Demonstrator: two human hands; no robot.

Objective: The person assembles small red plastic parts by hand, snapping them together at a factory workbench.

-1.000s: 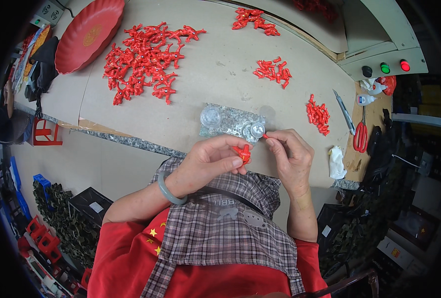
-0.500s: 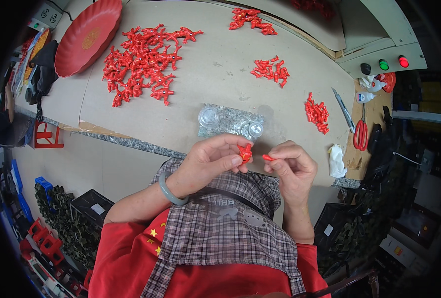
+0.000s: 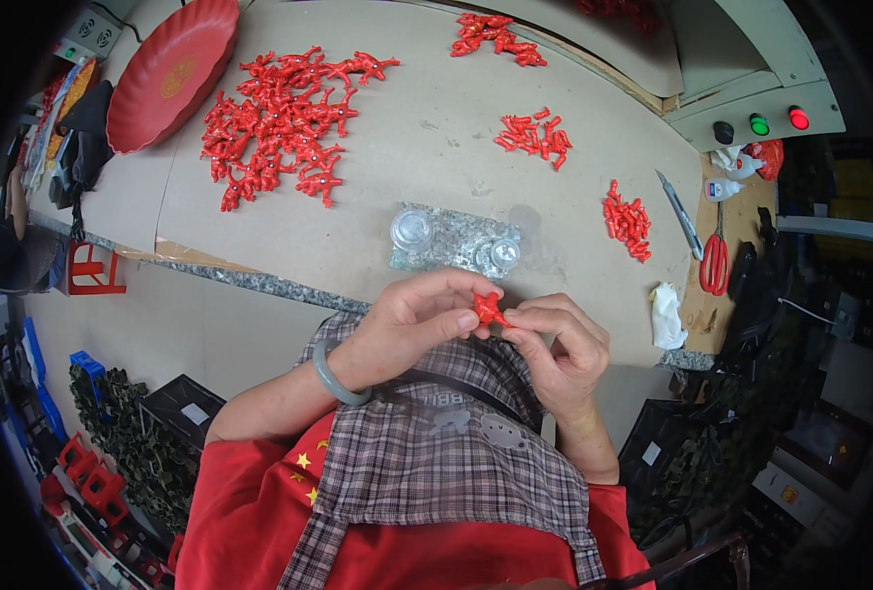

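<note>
Between the fingers and thumb of my left hand (image 3: 419, 320) is a small glossy red figurine (image 3: 487, 308). My right hand (image 3: 564, 344) pinches a small red limb-shaped piece (image 3: 503, 320) and presses it to the figurine's right side; the fingertips partly cover the join. Both hands are held over the table's near edge, just in front of a speckled stone slab (image 3: 456, 234). On that slab stand two small clear round dishes, a larger one (image 3: 412, 230) at the left and a smaller one (image 3: 504, 254) at the right.
A large pile of red figurines (image 3: 279, 128) lies at the left, beside a red scalloped tray (image 3: 171, 84). Smaller piles of red pieces (image 3: 535, 138) sit further right and back. A utility knife (image 3: 679, 216), red-handled scissors (image 3: 714, 264) and a white cloth (image 3: 667, 317) lie at the right.
My right hand has moved left, bringing the small red piece against the figurine. My left hand stays nearly in place, with the figurine slightly turned.
</note>
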